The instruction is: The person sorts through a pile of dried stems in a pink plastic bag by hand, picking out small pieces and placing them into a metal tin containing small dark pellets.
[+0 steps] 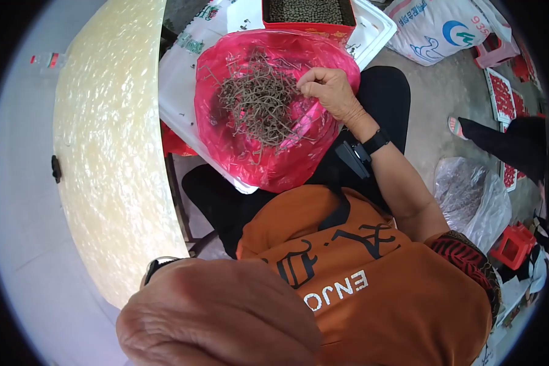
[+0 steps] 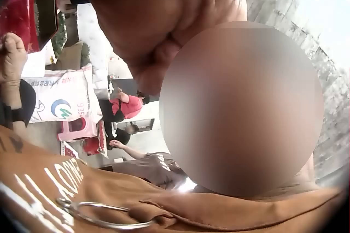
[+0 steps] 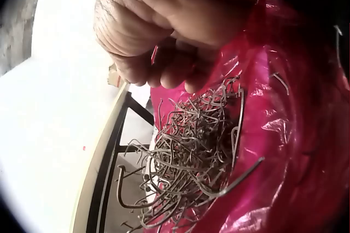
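A pink plastic bag [image 1: 274, 161] lies open on a white tray [image 1: 175, 104] across my lap. On it sits a tangled pile of thin dry brown stems [image 1: 259, 104]. My right hand [image 1: 305, 85] rests at the pile's right edge with its fingers curled. In the right wrist view the right hand [image 3: 164, 74] hangs just above the stems [image 3: 186, 151], and a thin stem shows pinched between the fingers. My left hand [image 1: 219, 317] is raised close to the head camera, back outward. The left wrist view shows only the heel of the left hand [image 2: 158, 20], so its fingers are hidden.
A cream round tabletop [image 1: 110, 134] stands at the left. Beyond the bag is a red tray of small dark beads [image 1: 308, 12]. White sacks [image 1: 433, 27], a clear plastic bag [image 1: 473, 198], a red crate [image 1: 512, 244] and another person's sandalled foot [image 1: 457, 127] are on the floor at right.
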